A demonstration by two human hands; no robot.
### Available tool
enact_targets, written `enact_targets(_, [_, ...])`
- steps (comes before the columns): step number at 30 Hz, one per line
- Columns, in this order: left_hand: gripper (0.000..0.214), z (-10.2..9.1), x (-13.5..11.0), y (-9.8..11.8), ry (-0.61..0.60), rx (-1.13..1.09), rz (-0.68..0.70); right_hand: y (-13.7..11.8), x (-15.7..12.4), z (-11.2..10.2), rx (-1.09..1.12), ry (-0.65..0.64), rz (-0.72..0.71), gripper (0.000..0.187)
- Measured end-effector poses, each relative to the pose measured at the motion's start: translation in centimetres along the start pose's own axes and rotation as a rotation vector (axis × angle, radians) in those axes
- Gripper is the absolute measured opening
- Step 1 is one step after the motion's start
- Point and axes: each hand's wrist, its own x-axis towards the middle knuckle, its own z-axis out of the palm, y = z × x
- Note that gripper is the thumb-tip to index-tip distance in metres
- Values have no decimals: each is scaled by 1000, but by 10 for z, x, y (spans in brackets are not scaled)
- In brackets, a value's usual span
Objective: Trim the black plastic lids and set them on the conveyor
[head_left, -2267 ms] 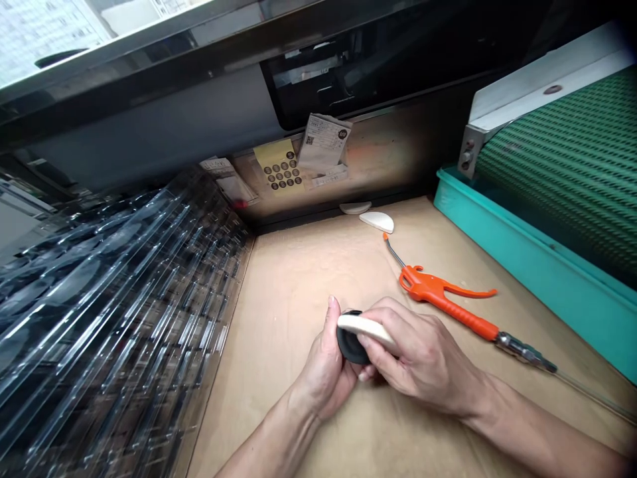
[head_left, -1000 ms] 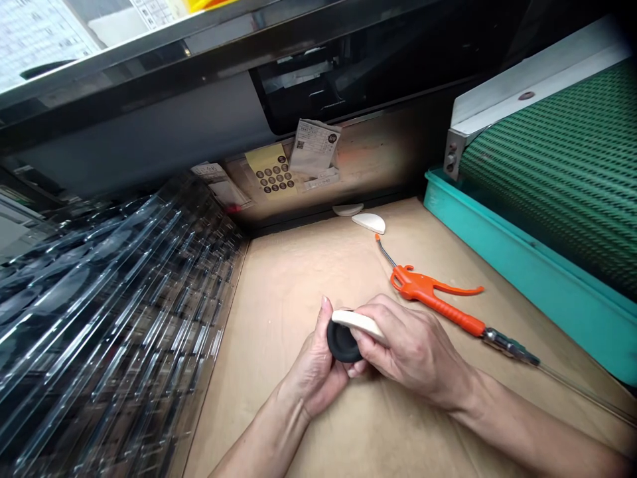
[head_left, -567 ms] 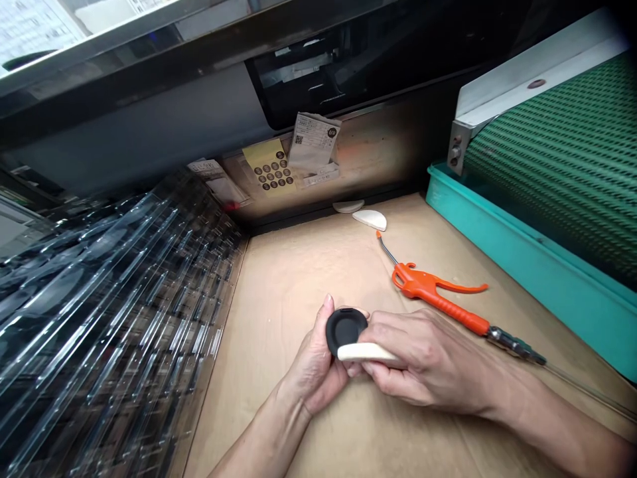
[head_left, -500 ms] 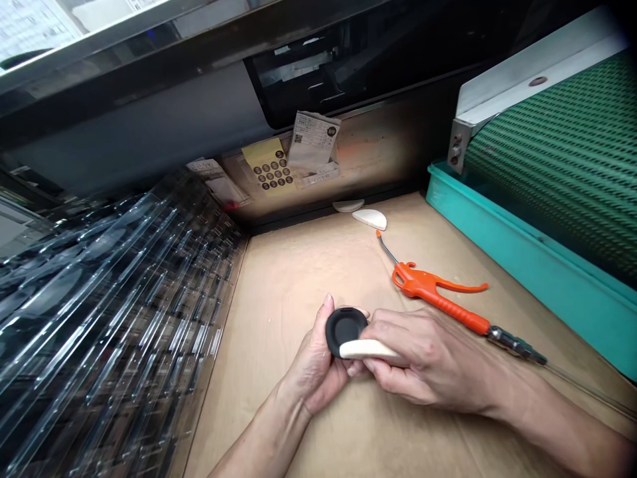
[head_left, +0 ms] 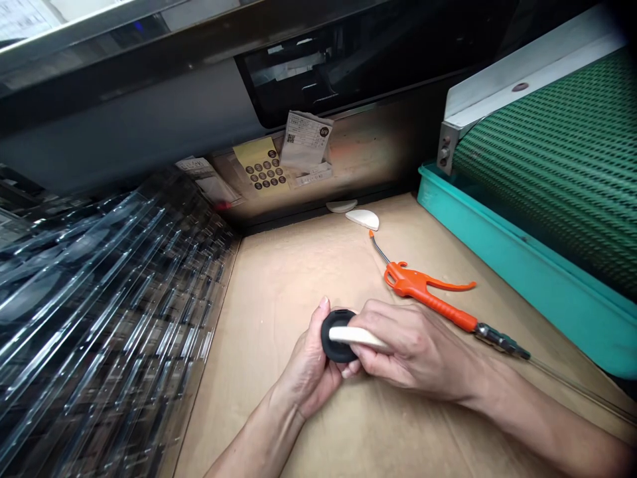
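Observation:
My left hand [head_left: 311, 358] is closed around a small round black part [head_left: 328, 348], a shallow dish with a raised rim, its thumb pointing up along the left side. In my right hand [head_left: 403, 345] a white half-round pad [head_left: 361, 336] is pinched between thumb and fingers. The pad's left tip lies over the middle of the black part; whether it presses on the surface I cannot tell. Beyond my right hand lies an orange air blow gun [head_left: 423, 289] with its hose. Two more white half-round pads [head_left: 363, 218] rest at the back of the board.
Stacked clear plastic trays [head_left: 124, 318] stand along the left. On the right a green conveyor belt [head_left: 552, 159] rises above a teal bin [head_left: 497, 259]. Paper labels and a sticker sheet [head_left: 263, 166] hang on the metal panel behind the brown work surface [head_left: 279, 265].
The white pad in my right hand has moved up and left, from the black part's lower edge to over its middle. My left hand keeps its hold. The view has shifted slightly.

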Motion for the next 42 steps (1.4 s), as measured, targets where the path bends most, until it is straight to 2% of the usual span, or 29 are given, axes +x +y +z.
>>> enact_targets(4, [47,1,-1,1,-8,20,13,0,-1,-13,98,-125,3,19])
enact_targets(8, [48,0,0,0,-63,67,49,5,-1,-18,-45,-54,37,17])
enact_targets(12, [46,1,1,-1,-62,50,44,2,1,-8,-53,25,56,19])
enact_targets(17, [45,1,0,1,-7,-12,-5,-2,1,-10,96,-90,31,17])
enact_targets(20, [50,-1,1,9,-5,-65,52,7,-3,-18,33,0,180,14])
enact_targets(22, [48,-2,2,17,48,-114,143,14,-6,-17,-64,80,324,19])
enact_targets(24, [45,-4,3,25,105,-154,224,18,-7,-9,-120,54,403,23])
enact_targets(26, [43,-6,4,31,133,-185,282,19,-8,-1,-125,-36,364,20])
enact_targets(28, [43,-9,6,34,141,-202,327,20,-7,3,-125,-68,255,16])
enact_targets(31, [43,-13,8,34,152,-201,363,29,-12,-6,-248,56,161,23])
enact_targets(33, [43,-16,10,33,159,-197,373,43,-19,-19,-447,119,229,41])
enact_targets(36, [40,-20,12,34,172,-198,397,67,-33,-37,-729,3,474,68])
enact_targets(38, [36,-23,13,36,187,-193,423,80,-39,-43,-778,-131,637,68])
enact_targets(40, [35,-25,13,39,205,-169,458,87,-41,-46,-794,-212,708,67])
enact_targets(42, [35,-27,14,40,226,-124,489,86,-41,-48,-772,-164,689,71])
